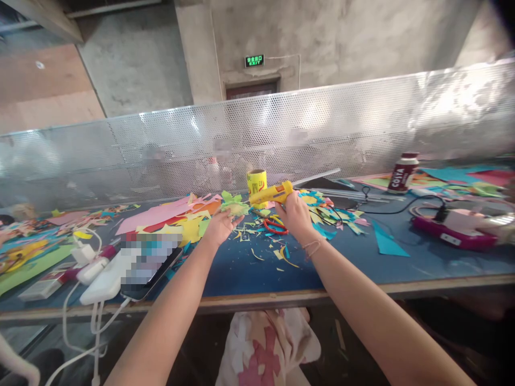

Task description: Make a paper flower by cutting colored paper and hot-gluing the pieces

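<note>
- L hand [219, 225] pinches a green piece [235, 206], crumpled leafy paper, held just above the table [249, 273] near its far middle.
- R hand [295, 217] is wrapped round the grip of a glue gun [271, 194]. The nozzle points left, tip touching or just beside the green piece; can't tell which.
- Gluing looks to be the step in hand, w/ the gun at the paper. No 2nd part visibly joined. Whether glue is on it is too small to see.
- Done, by the look: lots of cutting. Scraps [281, 254] lie all over btw the hands & the front edge. A flower [311, 199], blue & yellow, lies just right of the gun & seems assembled.
- Left: big pink sheets [153, 214] look uncut, so prob. plenty of stock unused.
- Scissors [276, 227], red handles, lie on the table just below the R hand, untouched.
- Yellow roll [256, 182] stands behind the gun. Phone [151, 268] & power bank [107, 281] sit front left, cabled. Bottle [403, 172] is far right.
</note>
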A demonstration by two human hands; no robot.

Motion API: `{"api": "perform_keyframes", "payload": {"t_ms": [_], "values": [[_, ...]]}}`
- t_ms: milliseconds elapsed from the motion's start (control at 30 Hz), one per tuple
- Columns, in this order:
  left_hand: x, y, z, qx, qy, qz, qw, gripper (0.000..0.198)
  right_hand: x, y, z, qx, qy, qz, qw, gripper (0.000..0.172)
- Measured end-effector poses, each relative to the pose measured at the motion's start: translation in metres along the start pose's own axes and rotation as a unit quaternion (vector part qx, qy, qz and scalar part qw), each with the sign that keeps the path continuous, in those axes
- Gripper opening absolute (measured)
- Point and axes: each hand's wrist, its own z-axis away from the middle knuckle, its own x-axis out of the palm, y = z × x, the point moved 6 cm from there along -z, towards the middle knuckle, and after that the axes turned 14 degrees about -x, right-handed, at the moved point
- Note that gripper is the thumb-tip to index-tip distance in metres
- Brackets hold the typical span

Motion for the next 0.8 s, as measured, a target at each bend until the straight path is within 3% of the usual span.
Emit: {"api": "perform_keyframes", "payload": {"t_ms": [300, 800], "values": [[-0.0011, 0.0004, -0.0015, 0.004, 0.013, -0.017, 1.0, 0.006, -0.0016, -0.0007, -0.0004, -0.007, 0.004, -0.002, 1.0, 0.014], [-0.0014, 0.0003, -0.0002, 0.005, 0.019, -0.022, 1.0, 0.016, -0.0011, 0.0004, 0.0011, -0.006, 0.016, 0.022, 1.0, 0.021]]}}
